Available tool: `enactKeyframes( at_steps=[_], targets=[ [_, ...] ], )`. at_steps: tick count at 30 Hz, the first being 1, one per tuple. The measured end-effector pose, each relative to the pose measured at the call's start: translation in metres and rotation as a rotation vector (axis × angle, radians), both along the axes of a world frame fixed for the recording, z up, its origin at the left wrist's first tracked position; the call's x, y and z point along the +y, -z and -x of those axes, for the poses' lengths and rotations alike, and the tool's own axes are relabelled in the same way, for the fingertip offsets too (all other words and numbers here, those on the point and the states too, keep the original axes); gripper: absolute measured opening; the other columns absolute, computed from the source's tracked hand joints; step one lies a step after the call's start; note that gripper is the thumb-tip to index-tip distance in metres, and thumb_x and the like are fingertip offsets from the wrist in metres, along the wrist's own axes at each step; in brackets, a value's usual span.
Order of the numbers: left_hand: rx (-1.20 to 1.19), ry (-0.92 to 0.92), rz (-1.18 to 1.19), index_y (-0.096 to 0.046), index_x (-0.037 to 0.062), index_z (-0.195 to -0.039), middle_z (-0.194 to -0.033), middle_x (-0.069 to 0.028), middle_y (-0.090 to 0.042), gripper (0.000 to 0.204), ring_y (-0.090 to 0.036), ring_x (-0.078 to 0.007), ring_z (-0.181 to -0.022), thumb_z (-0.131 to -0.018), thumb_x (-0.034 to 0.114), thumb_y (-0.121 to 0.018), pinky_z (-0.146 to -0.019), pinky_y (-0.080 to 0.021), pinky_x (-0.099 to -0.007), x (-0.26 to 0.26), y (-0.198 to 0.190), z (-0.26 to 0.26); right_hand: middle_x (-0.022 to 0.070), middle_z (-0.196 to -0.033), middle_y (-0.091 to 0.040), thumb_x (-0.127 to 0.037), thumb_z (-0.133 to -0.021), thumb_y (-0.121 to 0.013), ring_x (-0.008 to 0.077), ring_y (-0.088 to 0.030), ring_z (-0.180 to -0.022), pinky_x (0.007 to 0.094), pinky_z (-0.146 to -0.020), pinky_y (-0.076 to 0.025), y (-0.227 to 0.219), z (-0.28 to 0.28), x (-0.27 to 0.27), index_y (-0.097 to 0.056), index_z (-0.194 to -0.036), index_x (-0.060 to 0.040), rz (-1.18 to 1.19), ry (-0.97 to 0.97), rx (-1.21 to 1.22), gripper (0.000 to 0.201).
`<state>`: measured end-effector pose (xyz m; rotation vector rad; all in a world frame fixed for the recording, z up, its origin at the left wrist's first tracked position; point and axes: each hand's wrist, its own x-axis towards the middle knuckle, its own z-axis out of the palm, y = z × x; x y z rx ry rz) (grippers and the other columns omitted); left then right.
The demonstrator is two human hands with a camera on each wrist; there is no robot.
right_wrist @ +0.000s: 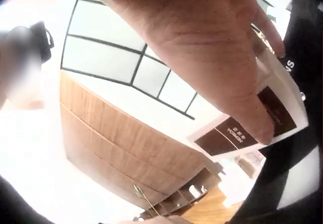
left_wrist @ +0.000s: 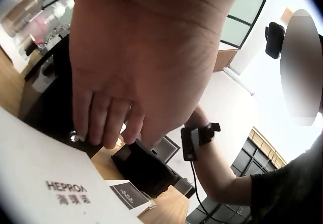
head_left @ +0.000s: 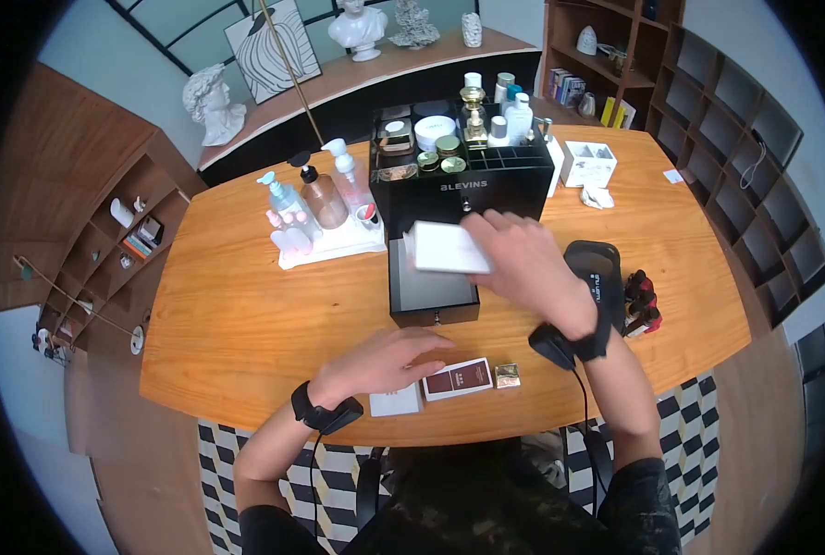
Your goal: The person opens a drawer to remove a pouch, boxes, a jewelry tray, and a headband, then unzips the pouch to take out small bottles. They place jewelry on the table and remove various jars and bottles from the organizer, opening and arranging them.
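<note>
My right hand [head_left: 526, 264] grips a white box [head_left: 445, 248] over the pulled-out black drawer [head_left: 454, 315]. The right wrist view shows dark panels with lettering on this box, my thumb lying across it. Below the drawer, my left hand [head_left: 380, 359] hovers with its fingers extended, holding nothing. Under it on the table lies a white box [head_left: 396, 401], lettered HEPROA in the left wrist view. Beside that box are a white-edged maroon box [head_left: 459, 379] and a small gold box [head_left: 507, 376].
Behind the drawer stands the black cosmetics organizer [head_left: 463, 203], loaded with jars and bottles. Pump bottles [head_left: 325, 199] occupy a white tray [head_left: 334, 254] on the left. To the right are a black case [head_left: 597, 264], several small dark-capped bottles [head_left: 643, 301] and a white box [head_left: 588, 165].
</note>
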<state>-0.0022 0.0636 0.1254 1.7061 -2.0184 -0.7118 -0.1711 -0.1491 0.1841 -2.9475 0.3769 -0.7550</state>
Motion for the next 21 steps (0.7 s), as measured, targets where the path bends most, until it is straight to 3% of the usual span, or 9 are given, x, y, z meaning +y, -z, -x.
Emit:
enactKeyframes(
  at_steps=[5, 7, 8, 10, 11, 14, 17, 21],
  targets=[
    [-0.077, 0.096, 0.055, -0.064, 0.0047, -0.142, -0.129, -0.0191, -0.073, 0.043, -0.069, -0.0399, -0.116, -0.107, 0.028, -0.065, -0.098, -0.056, -0.0458, -0.019, 0.022, -0.010, 0.0096, -0.095, -0.067, -0.009, -0.072, -0.088, 0.0316, -0.070, -0.096, 0.0426, -0.083, -0.056, 0.018, 0.066, 0.028, -0.063, -0.109, -0.0079, -0.075, 0.053, 0.077, 0.044],
    [-0.085, -0.049, -0.092, -0.063, 0.0037, -0.143, -0.132, -0.0187, -0.073, 0.046, -0.071, -0.0368, -0.116, -0.104, 0.027, -0.069, -0.100, -0.056, -0.0435, -0.029, 0.015, -0.015, 0.0094, -0.095, -0.067, -0.009, -0.072, -0.087, 0.0316, -0.070, -0.096, 0.0425, -0.083, -0.055, 0.032, 0.085, 0.035, -0.063, -0.109, -0.0079, -0.134, 0.073, 0.084, 0.044],
    [-0.086, -0.024, -0.110, -0.063, 0.0037, -0.143, -0.132, -0.0187, -0.073, 0.046, -0.071, -0.0368, -0.116, -0.104, 0.027, -0.069, -0.100, -0.056, -0.0435, -0.032, 0.011, -0.014, 0.0093, -0.095, -0.066, -0.008, -0.072, -0.086, 0.0316, -0.070, -0.096, 0.0424, -0.082, -0.055, 0.038, 0.094, 0.037, -0.063, -0.108, -0.0079, -0.165, 0.068, 0.093, 0.043],
    [0.077, -0.147, -0.091, -0.063, 0.0020, -0.143, -0.135, -0.0176, -0.073, 0.049, -0.073, -0.0326, -0.117, -0.102, 0.025, -0.072, -0.102, -0.056, -0.0414, -0.034, 0.004, -0.013, 0.0085, -0.094, -0.065, -0.007, -0.073, -0.086, 0.0303, -0.069, -0.094, 0.0414, -0.080, -0.053, 0.050, 0.107, 0.040, -0.063, -0.107, -0.0079, -0.174, 0.103, 0.094, 0.042],
    [0.054, -0.173, -0.102, -0.063, 0.0002, -0.143, -0.136, -0.0172, -0.073, 0.047, -0.073, -0.0284, -0.120, -0.101, 0.021, -0.073, -0.101, -0.056, -0.0392, -0.037, 0.002, -0.014, 0.0081, -0.093, -0.065, -0.007, -0.072, -0.086, 0.0294, -0.069, -0.093, 0.0405, -0.079, -0.052, 0.052, 0.111, 0.040, -0.062, -0.107, -0.0079, -0.152, 0.131, 0.084, 0.042],
    [0.026, -0.222, -0.098, -0.064, -0.0013, -0.142, -0.136, -0.0178, -0.072, 0.046, -0.073, -0.0271, -0.120, -0.101, 0.019, -0.072, -0.100, -0.056, -0.0383, -0.048, 0.004, -0.022, 0.0075, -0.093, -0.064, -0.007, -0.072, -0.086, 0.0281, -0.068, -0.092, 0.0390, -0.078, -0.051, 0.056, 0.117, 0.039, -0.062, -0.106, -0.0079, -0.127, 0.163, 0.066, 0.042],
    [0.068, -0.252, -0.048, -0.068, -0.0010, -0.137, -0.134, -0.0200, -0.073, 0.045, -0.073, -0.0301, -0.118, -0.099, 0.023, -0.072, -0.090, -0.057, -0.0394, -0.063, 0.015, -0.033, 0.0072, -0.093, -0.064, -0.007, -0.072, -0.085, 0.0276, -0.068, -0.092, 0.0383, -0.078, -0.051, 0.056, 0.117, 0.037, -0.062, -0.106, -0.0079, -0.130, 0.161, 0.070, 0.041],
    [0.086, -0.263, -0.021, -0.068, -0.0003, -0.138, -0.134, -0.0198, -0.073, 0.045, -0.074, -0.0299, -0.118, -0.099, 0.022, -0.072, -0.089, -0.058, -0.0400, -0.088, 0.029, -0.051, 0.0081, -0.093, -0.065, -0.005, -0.074, -0.083, 0.0278, -0.068, -0.092, 0.0389, -0.077, -0.051, 0.053, 0.111, 0.033, -0.062, -0.105, -0.0070, -0.124, 0.123, 0.075, 0.038]
  ],
)
